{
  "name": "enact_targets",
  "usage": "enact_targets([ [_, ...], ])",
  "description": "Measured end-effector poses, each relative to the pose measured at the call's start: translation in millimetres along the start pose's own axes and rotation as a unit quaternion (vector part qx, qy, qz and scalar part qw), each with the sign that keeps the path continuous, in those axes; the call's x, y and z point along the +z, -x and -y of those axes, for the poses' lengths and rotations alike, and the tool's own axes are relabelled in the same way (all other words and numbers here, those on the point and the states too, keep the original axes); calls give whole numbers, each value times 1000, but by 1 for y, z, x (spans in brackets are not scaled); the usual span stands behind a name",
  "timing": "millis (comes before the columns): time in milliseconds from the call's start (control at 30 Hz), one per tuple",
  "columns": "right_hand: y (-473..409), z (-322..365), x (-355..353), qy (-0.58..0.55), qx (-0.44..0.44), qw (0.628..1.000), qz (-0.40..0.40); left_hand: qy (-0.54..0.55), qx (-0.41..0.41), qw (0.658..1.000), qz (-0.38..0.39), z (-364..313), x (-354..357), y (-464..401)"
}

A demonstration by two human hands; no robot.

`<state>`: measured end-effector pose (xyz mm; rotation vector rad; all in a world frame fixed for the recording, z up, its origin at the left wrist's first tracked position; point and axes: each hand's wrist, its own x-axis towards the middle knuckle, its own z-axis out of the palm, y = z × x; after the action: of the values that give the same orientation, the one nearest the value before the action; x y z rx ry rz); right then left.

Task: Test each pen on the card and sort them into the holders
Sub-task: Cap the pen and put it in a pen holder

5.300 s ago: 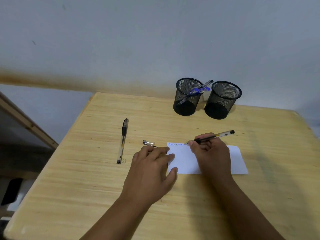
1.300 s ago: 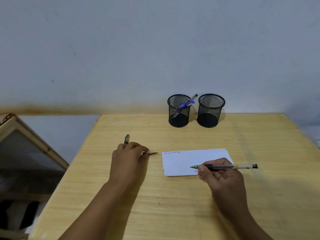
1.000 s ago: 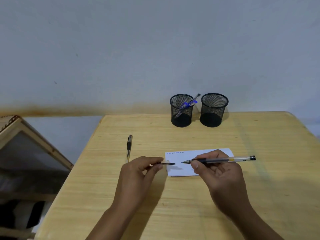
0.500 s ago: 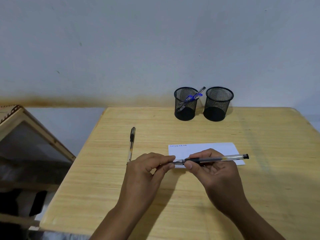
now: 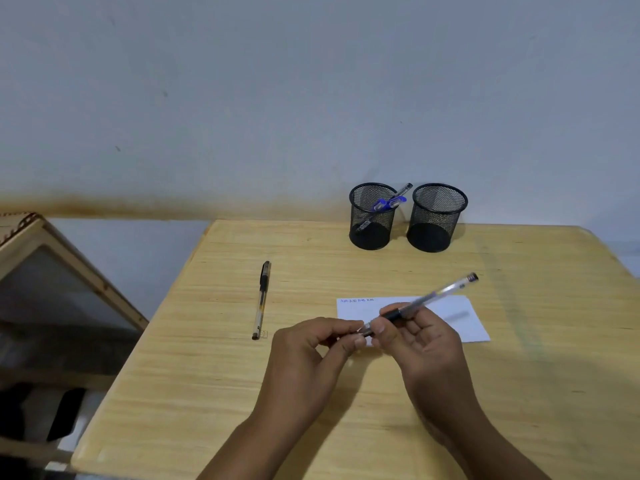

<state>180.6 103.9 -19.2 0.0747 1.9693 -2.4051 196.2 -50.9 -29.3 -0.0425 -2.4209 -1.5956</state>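
While pinching the pen [image 5: 424, 301], both hands' curled fingers [image 5: 349, 336] together.

Dim, even indoor light; soft shadows lie under both hands [image 5: 367, 344] on the worktop [image 5: 207, 393]; wide-angle bending curves the edges; the picture is slightly soft throughout.

A clear pen [image 5: 429, 299] is held tilted above the white card [image 5: 450, 318], which carries small blue scribbles. Another black-capped pen [image 5: 261, 299] lies left. Two black mesh holders stand behind; the left holder [image 5: 372, 216] contains blue-capped pens [image 5: 386, 204], beside the right holder [image 5: 436, 216].
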Motion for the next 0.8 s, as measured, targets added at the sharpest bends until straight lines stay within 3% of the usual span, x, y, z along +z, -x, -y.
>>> enact_targets([
  [133, -16, 11, -5, 2, -18, 998, -60, 45, -37, 998, 29, -11, 18, -12],
  [367, -72, 50, -54, 137, -40, 979, -147, 28, -49, 997, 48, -17, 58, -74],
  [500, -111, 77, -94, 284, -50, 947, -139, -19, -82, 995, 48, -11, 95, -127],
  [633, -150, 104, -115, 440, -49, 892, -94, -47, -83, 994, 44, -13, 135, -161],
  [800, -192, 120, -115, 552, -56, 831, -34, -71, -91, 993, -6, -11, 169, -181],
])
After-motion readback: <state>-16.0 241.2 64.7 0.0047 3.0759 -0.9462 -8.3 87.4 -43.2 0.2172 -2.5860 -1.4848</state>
